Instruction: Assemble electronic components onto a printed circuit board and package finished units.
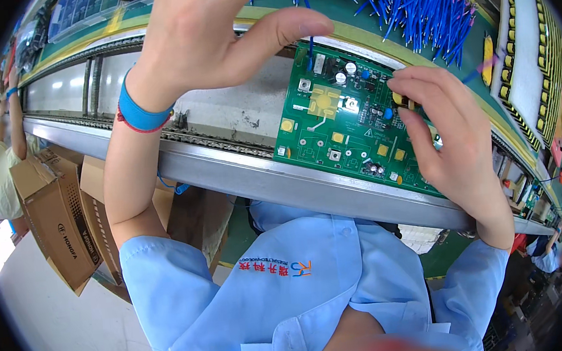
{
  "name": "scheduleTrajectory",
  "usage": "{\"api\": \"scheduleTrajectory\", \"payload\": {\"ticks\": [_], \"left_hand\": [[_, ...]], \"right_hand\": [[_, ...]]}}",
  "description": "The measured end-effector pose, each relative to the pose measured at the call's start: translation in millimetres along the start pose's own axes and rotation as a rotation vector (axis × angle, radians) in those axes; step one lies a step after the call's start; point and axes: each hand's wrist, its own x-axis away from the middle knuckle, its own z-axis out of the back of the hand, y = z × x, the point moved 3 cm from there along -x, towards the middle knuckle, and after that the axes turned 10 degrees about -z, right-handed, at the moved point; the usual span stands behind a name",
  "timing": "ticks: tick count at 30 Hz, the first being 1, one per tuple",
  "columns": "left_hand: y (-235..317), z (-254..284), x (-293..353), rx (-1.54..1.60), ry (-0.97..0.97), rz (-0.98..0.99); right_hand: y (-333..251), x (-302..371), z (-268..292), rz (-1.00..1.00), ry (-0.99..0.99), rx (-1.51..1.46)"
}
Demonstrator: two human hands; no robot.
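Observation:
A green circuit board lies on the conveyor rails in front of me, fitted with capacitors and other small parts. My right hand is over its right half, thumb and fingers closed around a yellow-and-black component at the board's surface. My left hand is raised above the conveyor, left of the board's far corner. Its thumb is stretched out to the right; the other fingers are cut off by the upper edge. A blue wire stands at the board's far left corner and passes behind that thumb.
Many blue wires lie in a pile on the green shelf beyond. Yellow-and-black components fill white trays at the right. The metal conveyor rail runs along my front. Cardboard boxes stand at the left; other people are in the background.

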Motion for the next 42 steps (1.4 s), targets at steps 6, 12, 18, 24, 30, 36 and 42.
{"api": "scheduleTrajectory", "payload": {"ticks": [6, 12, 18, 24, 30, 36, 42], "left_hand": [[-10.2, 3.2, 8.8, -0.046, 0.054, -0.04], [-29.2, -23.7, 15.7, 0.265, 0.584, -0.282], [-31.1, 16.3, 14.2, -0.045, 0.434, -0.131], [-93.1, 66.9, 49.6, -0.116, 0.56, 0.489], [-145.9, 33.1, 76.4, -0.186, 0.464, 0.446], [-140.1, 15.9, 87.0, -0.422, 0.259, 0.501], [-142.7, 17.4, 65.8, -0.283, 0.337, 0.517]], "right_hand": [[0.5, -6.7, -10.3, -0.02, -0.056, 0.178], [-4.0, -13.1, -13.3, -0.043, -0.077, 0.193], [-10.3, -28.4, 11.2, -0.04, -0.106, 0.178], [-29.2, -104.0, 42.4, 0.056, 0.043, 0.269], [5.6, -247.9, 7.6, 0.256, 0.093, 0.394], [-6.9, -338.0, -58.3, 0.172, 0.072, 0.435], [-1.1, -345.8, -59.1, 0.137, 0.109, 0.498]]}}
